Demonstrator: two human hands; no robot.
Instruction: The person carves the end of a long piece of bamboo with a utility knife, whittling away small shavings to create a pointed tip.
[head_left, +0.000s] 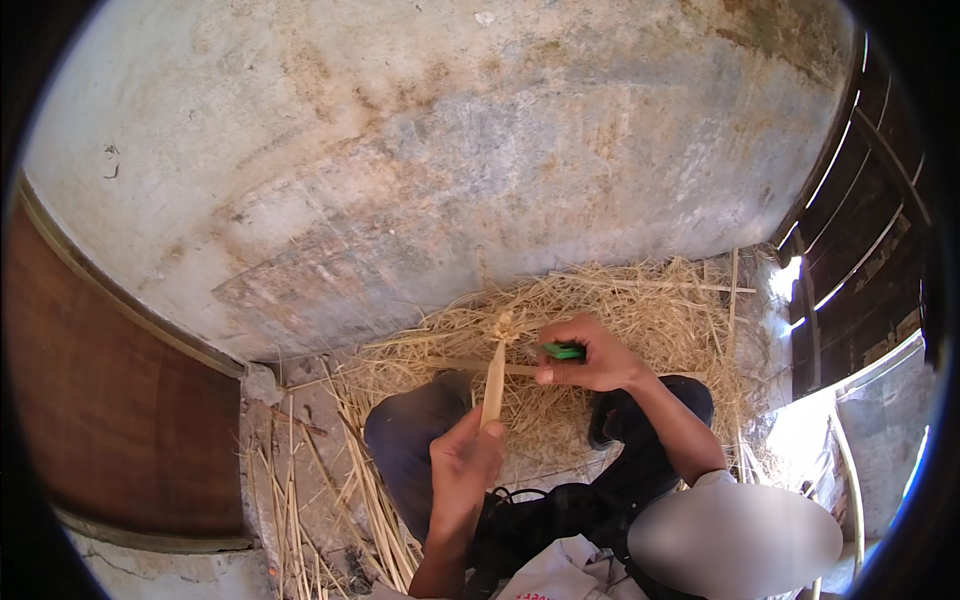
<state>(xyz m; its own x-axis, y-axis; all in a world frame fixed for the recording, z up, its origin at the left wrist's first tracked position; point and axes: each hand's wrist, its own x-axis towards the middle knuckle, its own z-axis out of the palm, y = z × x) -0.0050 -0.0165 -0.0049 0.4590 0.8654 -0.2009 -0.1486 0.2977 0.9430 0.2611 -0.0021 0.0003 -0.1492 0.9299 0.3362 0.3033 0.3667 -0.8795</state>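
Note:
My left hand (467,455) is closed around the lower part of a pale bamboo strip (495,385), which points up and away from me. A tuft of curled shavings (504,326) clings to the strip's far end. Just right of it, my right hand (592,356) grips a green-handled tool (563,351); its blade, if it has one, is too small to make out. Another flat strip (515,369) lies crosswise behind the held one, near my right fingertips. My bent legs are beneath both hands.
A heap of straw-like shavings (640,310) covers the floor along the stained wall (480,180). Long thin strips (292,500) lie at the lower left, beside a brown panel (120,400). Dark slatted boards (870,220) stand at the right.

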